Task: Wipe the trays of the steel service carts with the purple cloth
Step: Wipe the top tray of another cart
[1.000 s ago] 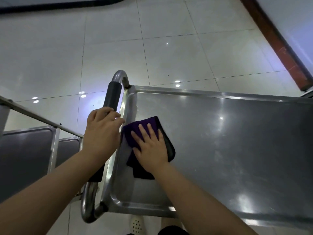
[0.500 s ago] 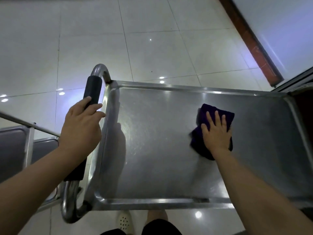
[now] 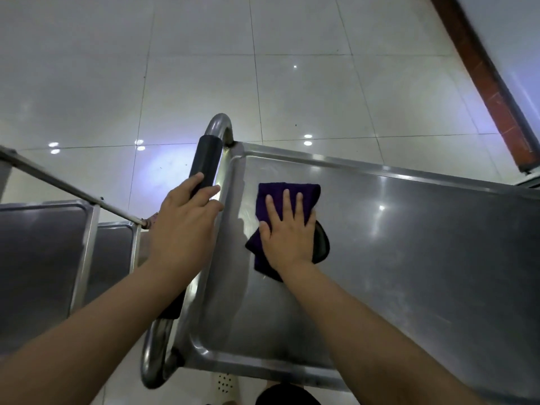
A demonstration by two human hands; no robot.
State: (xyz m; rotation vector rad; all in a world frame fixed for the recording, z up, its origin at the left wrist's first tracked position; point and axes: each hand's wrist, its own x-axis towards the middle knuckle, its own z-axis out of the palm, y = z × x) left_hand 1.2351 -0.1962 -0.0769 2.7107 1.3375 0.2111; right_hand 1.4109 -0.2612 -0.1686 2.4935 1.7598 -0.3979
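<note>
Steel top tray of the service cart [image 3: 409, 258] filling the right half of the head view, raised rim all round, bright reflections on its dull surface. Purple folded cloth [image 3: 287, 197] lying flat on that tray near its left edge, toward the far left corner, a darker flap poking out at its right side. Right hand [image 3: 287, 232] spread flat on the cloth, fingers straight and pointing to the far edge, palm pressing down, not curled round anything. Left hand [image 3: 187, 226] wrapped round the black sleeve of the curved steel push handle [image 3: 206, 165], just beyond the tray's left edge, fingers over the top of the bar, thumb side toward the rim. Second grey steel cart tray [image 3: 38, 258] lower at far left, a thin steel rail [image 3: 67, 187] running slantwise above it. Pale glossy floor tiles [image 3: 204, 83] beyond, red-brown skirting strip [image 3: 485, 77] at upper right. White perforated shoe [image 3: 223, 382] showing below the tray's near edge.
</note>
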